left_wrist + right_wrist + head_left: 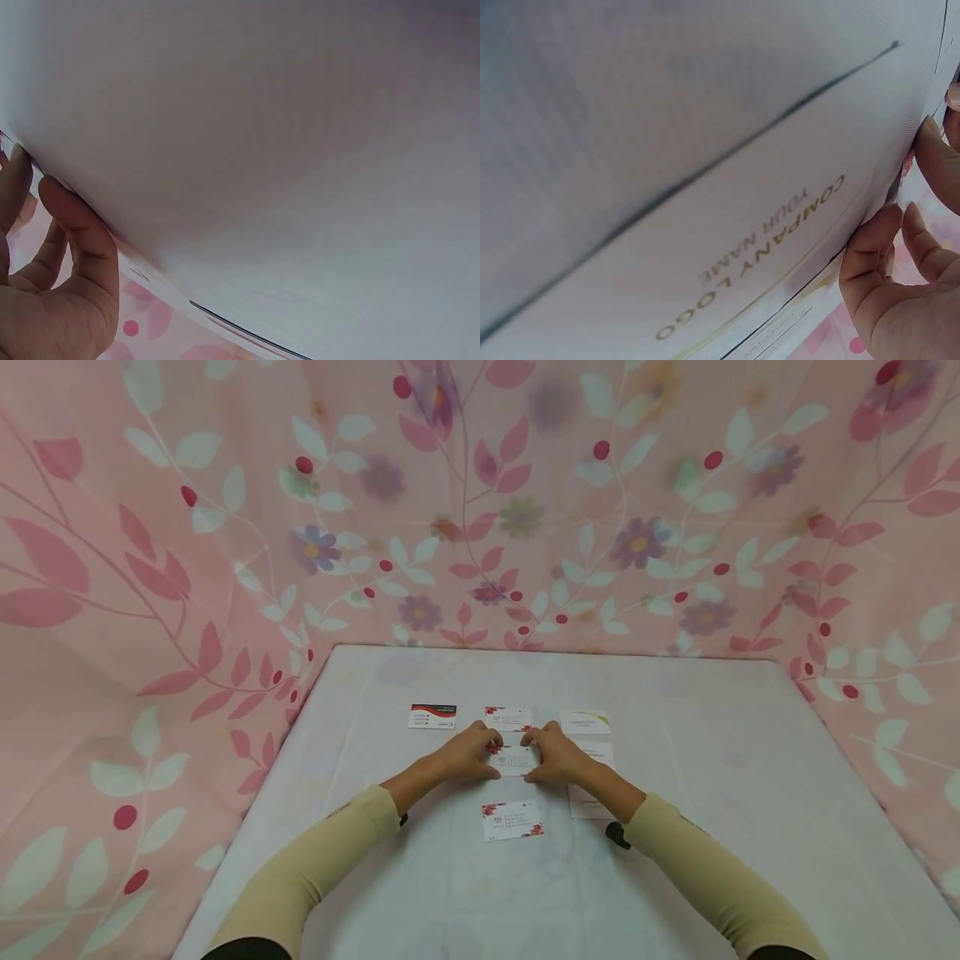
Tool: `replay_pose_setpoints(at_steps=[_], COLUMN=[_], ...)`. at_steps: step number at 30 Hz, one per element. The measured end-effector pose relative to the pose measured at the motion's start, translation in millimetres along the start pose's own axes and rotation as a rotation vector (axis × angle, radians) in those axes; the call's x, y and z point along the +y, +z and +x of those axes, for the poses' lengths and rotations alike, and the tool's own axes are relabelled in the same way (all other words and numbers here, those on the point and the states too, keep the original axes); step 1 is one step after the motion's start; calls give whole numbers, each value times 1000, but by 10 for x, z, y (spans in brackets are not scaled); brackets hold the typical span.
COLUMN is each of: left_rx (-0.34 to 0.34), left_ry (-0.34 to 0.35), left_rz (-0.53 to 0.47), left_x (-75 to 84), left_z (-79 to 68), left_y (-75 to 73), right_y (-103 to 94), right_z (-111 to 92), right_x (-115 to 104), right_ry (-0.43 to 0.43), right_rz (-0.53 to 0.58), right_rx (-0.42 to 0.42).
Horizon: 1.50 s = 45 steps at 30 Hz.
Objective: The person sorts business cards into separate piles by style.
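The middle floral card (513, 762) lies on the white table (675, 727), its long axis roughly parallel to the far edge, directly between the left hand (469, 753) and right hand (558, 755), equally near, their curled fingers and thumbs pinching its short ends.

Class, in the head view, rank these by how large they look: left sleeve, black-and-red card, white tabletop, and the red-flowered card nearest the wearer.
1. White tabletop
2. Left sleeve
3. Nearest red-flowered card
4. Black-and-red card

The last lies farther from the camera, so the cards' true sizes remain unsure.
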<state>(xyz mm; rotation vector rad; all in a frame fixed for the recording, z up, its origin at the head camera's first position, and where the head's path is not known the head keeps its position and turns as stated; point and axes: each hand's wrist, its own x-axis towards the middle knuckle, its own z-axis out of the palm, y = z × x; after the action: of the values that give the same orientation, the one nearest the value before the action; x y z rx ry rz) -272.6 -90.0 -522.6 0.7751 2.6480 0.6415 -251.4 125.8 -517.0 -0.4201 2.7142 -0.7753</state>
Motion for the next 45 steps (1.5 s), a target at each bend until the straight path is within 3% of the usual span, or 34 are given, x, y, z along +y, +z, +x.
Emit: replay_pose_setpoints(at_steps=[6,11,18,25,30,37,45], left_rx=[30,43,62,79,90,60,68], left_ry=[-28,-7,14,42,51,32,31], left_rz=[19,13,-52,-34,-89,-142,-119], left_x=[36,26,-30,-38,-58,-80,-84], left_z=[-38,-47,-34,-15,-21,-33,27], left_y=[-5,17,29,-60,-112,-151,-177], right_y=[-39,-45,-12,-44,-49,5,-43], right_z=[-14,-33,-41,-17,-7,4,22], right_x=[-41,-71,-72,-19,-2,16,14], right_ry=[13,6,17,4,-8,-30,-88], right_rz=[-17,-8,39,130,171,168,86], right_rx=[-21,-23,22,85,119,147,143])
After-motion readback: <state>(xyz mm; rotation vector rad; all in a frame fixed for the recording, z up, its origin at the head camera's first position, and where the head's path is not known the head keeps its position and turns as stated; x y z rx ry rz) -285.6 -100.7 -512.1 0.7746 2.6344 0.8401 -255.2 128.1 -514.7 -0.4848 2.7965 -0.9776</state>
